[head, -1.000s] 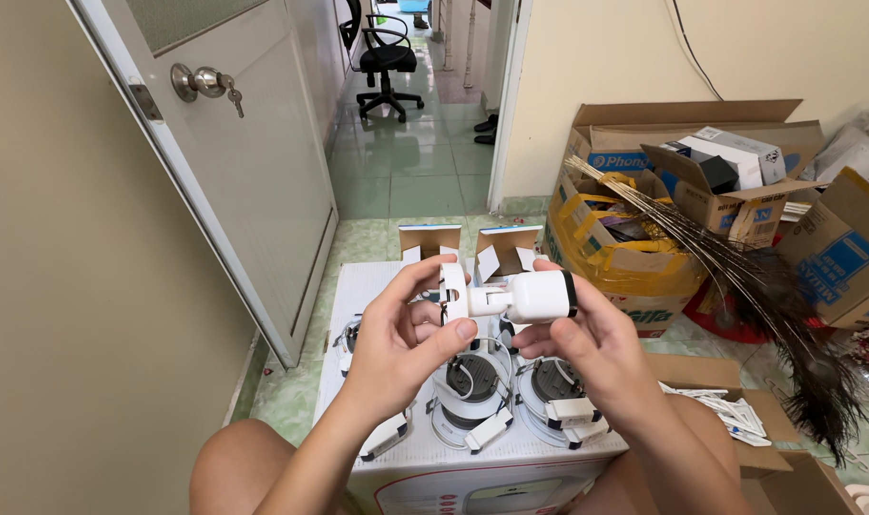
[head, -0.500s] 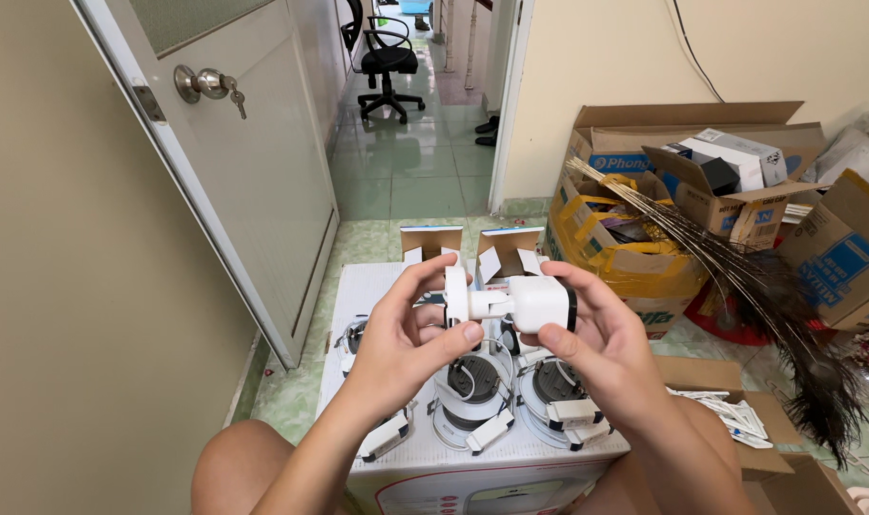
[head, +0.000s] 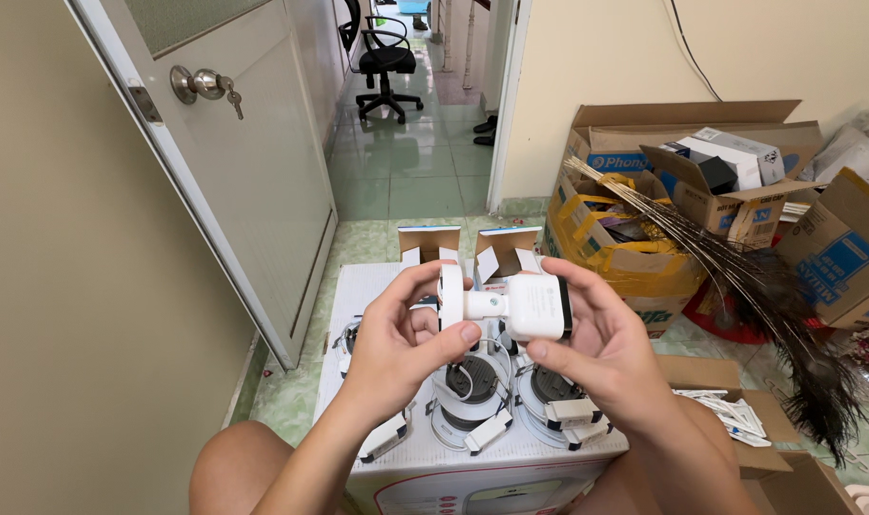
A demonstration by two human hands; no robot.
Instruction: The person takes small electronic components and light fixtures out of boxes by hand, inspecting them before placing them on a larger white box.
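Note:
I hold a small white bullet-style camera [head: 530,305] with both hands, level above a white carton. My left hand [head: 401,339] grips its round mounting base and short neck at the left end. My right hand [head: 596,348] wraps the camera's white body, whose dark front faces right. Below them, the white carton [head: 425,458] carries several round white fittings [head: 472,386] with spring clips, lying on its top.
A white door [head: 253,162] with a knob and key stands open at the left. Open cardboard boxes [head: 663,191] full of packages stand at the right, with a bundle of peacock feathers [head: 768,315] leaning out. A black office chair [head: 387,62] sits down the tiled hallway.
Both hands have shifted the camera slightly lower and turned it a little; the grip is unchanged.

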